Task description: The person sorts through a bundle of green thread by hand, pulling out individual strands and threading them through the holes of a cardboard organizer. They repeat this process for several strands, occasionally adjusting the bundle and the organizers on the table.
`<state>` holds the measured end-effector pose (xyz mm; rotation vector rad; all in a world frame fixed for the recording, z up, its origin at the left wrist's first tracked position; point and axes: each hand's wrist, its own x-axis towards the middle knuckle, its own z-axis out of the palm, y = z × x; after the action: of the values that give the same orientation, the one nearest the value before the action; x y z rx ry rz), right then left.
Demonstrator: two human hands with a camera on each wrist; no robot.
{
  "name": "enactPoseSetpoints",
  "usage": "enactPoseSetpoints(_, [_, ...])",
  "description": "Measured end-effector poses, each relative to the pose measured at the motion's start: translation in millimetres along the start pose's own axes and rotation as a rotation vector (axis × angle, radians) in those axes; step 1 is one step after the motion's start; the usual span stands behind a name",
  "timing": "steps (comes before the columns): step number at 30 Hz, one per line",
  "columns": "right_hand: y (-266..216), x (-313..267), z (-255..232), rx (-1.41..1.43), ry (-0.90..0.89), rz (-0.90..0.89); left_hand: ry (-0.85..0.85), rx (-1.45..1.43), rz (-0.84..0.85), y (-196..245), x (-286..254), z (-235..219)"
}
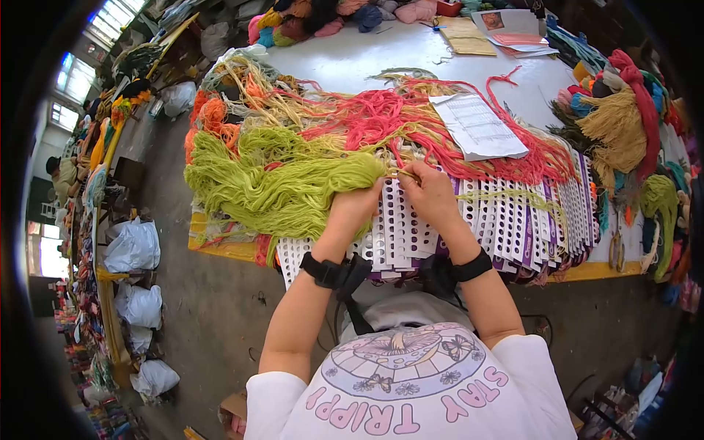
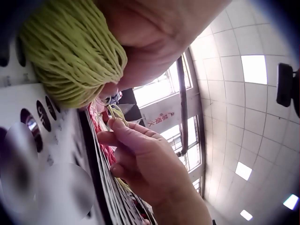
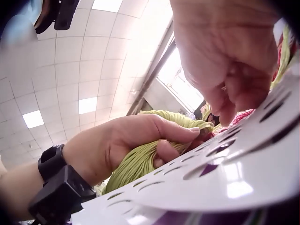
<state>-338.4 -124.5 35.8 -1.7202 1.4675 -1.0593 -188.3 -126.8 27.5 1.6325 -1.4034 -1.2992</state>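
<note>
My left hand (image 1: pixel 357 207) grips the end of a thick lime-green yarn hank (image 1: pixel 268 180), thumb across the top in the right wrist view. The hank spreads leftward over the table pile. Just to the right, my right hand (image 1: pixel 433 196) pinches a few thin yellow-green strands (image 2: pixel 115 111) between thumb and fingertip. Both hands are close together above a row of white cards punched with holes (image 1: pixel 506 224). Green strands (image 1: pixel 506 196) also run across the cards to the right of that hand. Coral-red yarn (image 1: pixel 374 117) lies just beyond the hands.
A printed sheet (image 1: pixel 478 126) lies on the coral yarn. Orange yarn (image 1: pixel 213 114) is heaped at the left. Hanks in many colours (image 1: pixel 623 125) hang at the right edge, near scissors (image 1: pixel 617 251). Papers (image 1: pixel 513 33) lie at the back; white bags (image 1: pixel 133 246) line the left aisle.
</note>
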Motion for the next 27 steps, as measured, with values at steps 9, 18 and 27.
enactPoseSetpoints(9, [7.0, 0.2, 7.6, -0.004, 0.111, -0.02, -0.159, -0.608, -0.33, 9.0, 8.4, -11.5])
enactPoseSetpoints(18, [2.3, 5.1, 1.5, 0.038, 0.072, -0.104, -0.368, -0.786, -0.456, -3.3, 16.0, -17.3])
enactPoseSetpoints(27, [9.8, 1.5, 2.5, 0.11, 0.012, -0.003, -0.086, -0.589, -0.256, 0.0, 14.0, -5.3])
